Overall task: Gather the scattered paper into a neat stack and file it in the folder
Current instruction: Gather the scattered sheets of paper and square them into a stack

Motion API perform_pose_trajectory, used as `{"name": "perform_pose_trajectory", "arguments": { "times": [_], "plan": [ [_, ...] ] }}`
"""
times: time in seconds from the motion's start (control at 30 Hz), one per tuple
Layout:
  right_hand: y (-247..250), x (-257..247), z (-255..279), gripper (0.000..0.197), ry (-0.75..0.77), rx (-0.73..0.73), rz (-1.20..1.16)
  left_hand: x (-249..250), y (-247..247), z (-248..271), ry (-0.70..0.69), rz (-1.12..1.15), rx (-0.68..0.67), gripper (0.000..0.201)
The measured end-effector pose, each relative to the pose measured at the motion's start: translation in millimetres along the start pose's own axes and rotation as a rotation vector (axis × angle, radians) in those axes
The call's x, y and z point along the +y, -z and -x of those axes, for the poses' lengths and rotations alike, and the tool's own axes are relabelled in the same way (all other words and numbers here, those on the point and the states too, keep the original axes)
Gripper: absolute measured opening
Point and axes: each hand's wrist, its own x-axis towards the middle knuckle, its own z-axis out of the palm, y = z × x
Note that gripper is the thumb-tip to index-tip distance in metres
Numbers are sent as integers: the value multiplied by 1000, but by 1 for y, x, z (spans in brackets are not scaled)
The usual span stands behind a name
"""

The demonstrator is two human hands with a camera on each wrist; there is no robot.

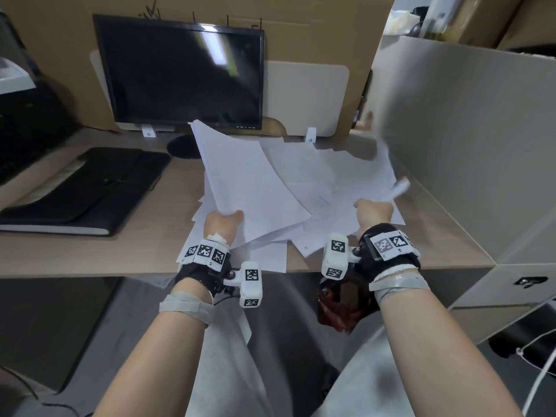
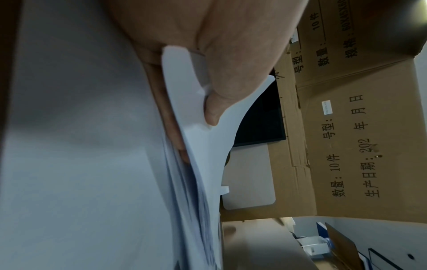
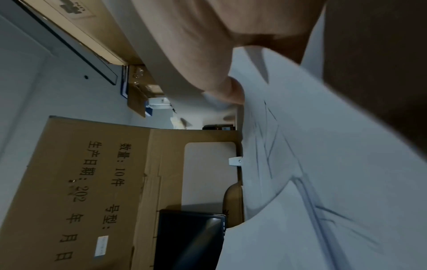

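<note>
White sheets of paper (image 1: pixel 328 188) lie scattered and overlapping on the desk (image 1: pixel 90 254) in front of me. My left hand (image 1: pixel 224 221) pinches the near edge of a raised bundle of sheets (image 1: pixel 246 182), tilted up towards the monitor; in the left wrist view the thumb (image 2: pixel 215 107) presses on that bundle (image 2: pixel 196 146). My right hand (image 1: pixel 374 210) grips other sheets at the right side of the pile, with a blurred curled sheet (image 1: pixel 398 189) sticking out past it; the right wrist view shows paper (image 3: pixel 323 164) under the thumb (image 3: pixel 231 91). A black folder (image 1: pixel 87 188) lies closed at the left.
A dark monitor (image 1: pixel 183 73) stands at the back of the desk, with cardboard (image 1: pixel 301 28) behind it. A white partition (image 1: pixel 469 139) walls off the right side. Dark equipment (image 1: pixel 21 121) sits at the far left. The desk's front edge runs just before my wrists.
</note>
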Motion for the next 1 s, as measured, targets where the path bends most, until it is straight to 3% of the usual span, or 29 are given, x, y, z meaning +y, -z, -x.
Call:
{"name": "perform_pose_trajectory", "arguments": {
  "times": [0.13,0.23,0.33,0.43,0.5,0.57,0.67,0.77,0.87,0.93,1.0],
  "plan": [
    [2,6,3,75,-42,73,97,4,-1,-2,26,-18,-11,18],
    [-2,1,1,100,106,197,295,10,0,-5,28,-15,-16,17],
    [-11,-10,8,99,284,249,378,21,1,-7,-9,-21,-17,16],
    [-29,-15,3,75,320,64,390,40,-3,-13,-12,-46,-63,21],
    [-40,-16,1,55,215,-178,291,48,-8,-21,21,-61,-86,29],
    [-50,-21,-4,25,123,-325,209,53,-14,-33,36,-94,-120,37],
    [-70,-28,-22,23,24,-396,192,63,-27,-59,54,-118,-175,44],
    [-86,-33,-50,22,2,-403,233,65,-45,-100,143,-114,-244,72],
    [-97,-43,-72,17,-31,-467,265,63,-63,-139,160,-149,-296,84],
    [-103,-49,-83,19,-14,-469,298,80,-71,-131,132,-147,-322,81],
    [-107,-55,-90,23,6,-466,317,90,-78,-130,101,-131,-343,57]
  ]
}}
